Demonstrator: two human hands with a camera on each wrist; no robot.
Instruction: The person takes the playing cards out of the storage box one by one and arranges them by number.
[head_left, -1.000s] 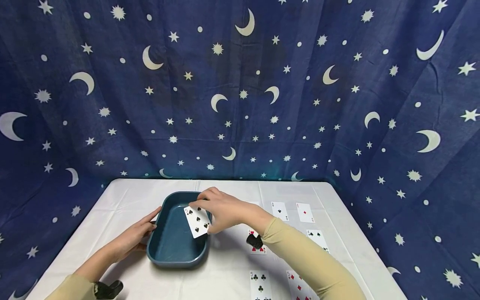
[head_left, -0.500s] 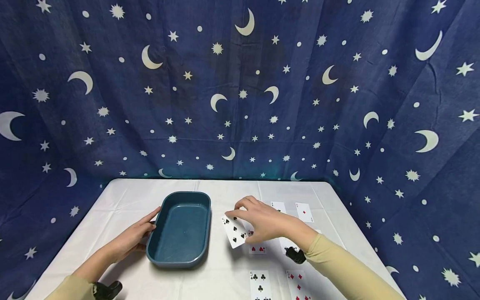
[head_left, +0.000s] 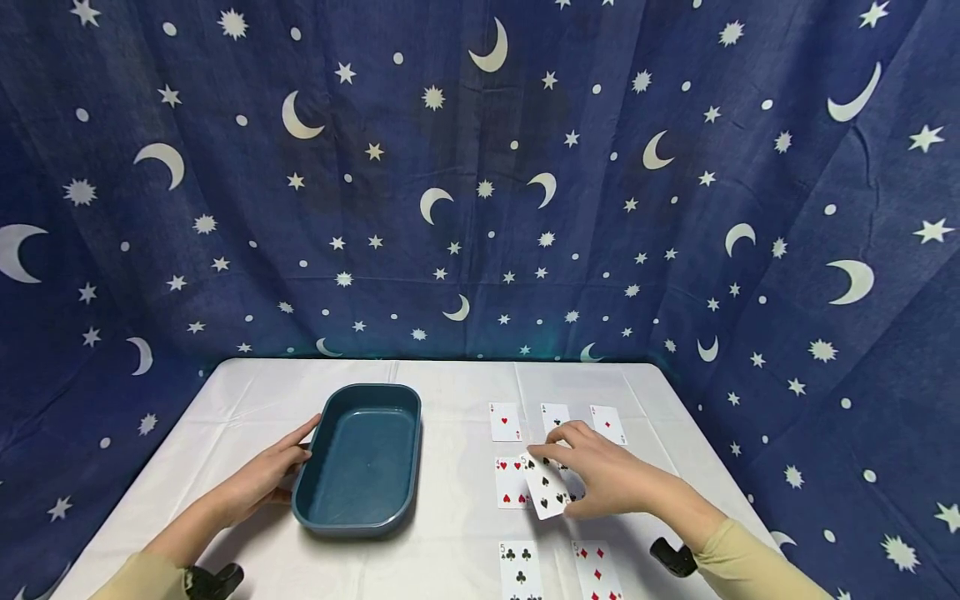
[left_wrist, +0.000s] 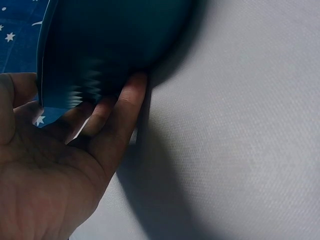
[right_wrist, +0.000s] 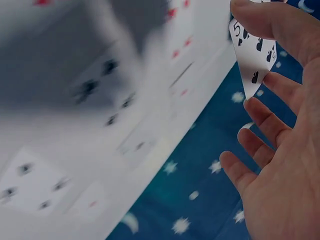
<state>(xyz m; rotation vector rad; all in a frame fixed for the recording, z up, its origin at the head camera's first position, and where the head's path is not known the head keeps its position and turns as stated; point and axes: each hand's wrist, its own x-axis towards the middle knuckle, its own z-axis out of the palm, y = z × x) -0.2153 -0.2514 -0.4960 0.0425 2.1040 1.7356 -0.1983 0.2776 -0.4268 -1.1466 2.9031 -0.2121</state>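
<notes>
My right hand [head_left: 611, 475] pinches a playing card, the five of spades [head_left: 547, 492], between thumb and fingers. It hovers tilted above the laid-out cards, overlapping the four of hearts [head_left: 510, 485] in the head view. In the right wrist view the five of spades [right_wrist: 255, 50] sits under the thumb. My left hand [head_left: 258, 475] rests against the left side of a dark blue tray [head_left: 367, 527]. The left wrist view has its fingers [left_wrist: 132, 92] extended along the outer wall of the tray [left_wrist: 100, 50]; nothing lies inside the tray.
In the back row lie the ace of hearts [head_left: 505, 425], ace of clubs [head_left: 555, 413] and ace of diamonds [head_left: 608, 427]. Nearer are the five of clubs [head_left: 521, 571] and five of diamonds [head_left: 597, 575]. A white cloth [head_left: 450, 550] covers the table; a starry curtain [head_left: 465, 167] hangs behind.
My right hand has carried the five of spades from above the tray rightward to above the card rows, uncovering the ace of hearts. The left hand and tray stay put.
</notes>
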